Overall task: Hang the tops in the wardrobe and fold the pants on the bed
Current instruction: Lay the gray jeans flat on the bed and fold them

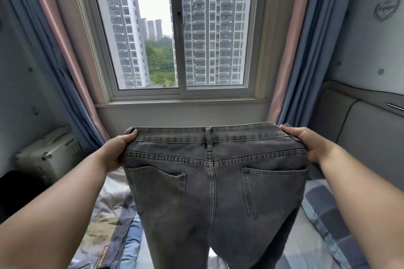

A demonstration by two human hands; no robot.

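A pair of dark grey jeans hangs in the air above the bed, back pockets facing me, legs dropping out of the bottom of the view. My left hand grips the left end of the waistband, thumb on top. My right hand grips the right end of the waistband. The waistband is stretched flat between both hands. Light blue denim lies on the bed under my left arm, partly hidden by the jeans.
A window with blue and pink curtains faces me beyond the bed. A pale suitcase stands at the left wall. A padded headboard is at the right. A checked bedspread and a printed quilt cover the bed.
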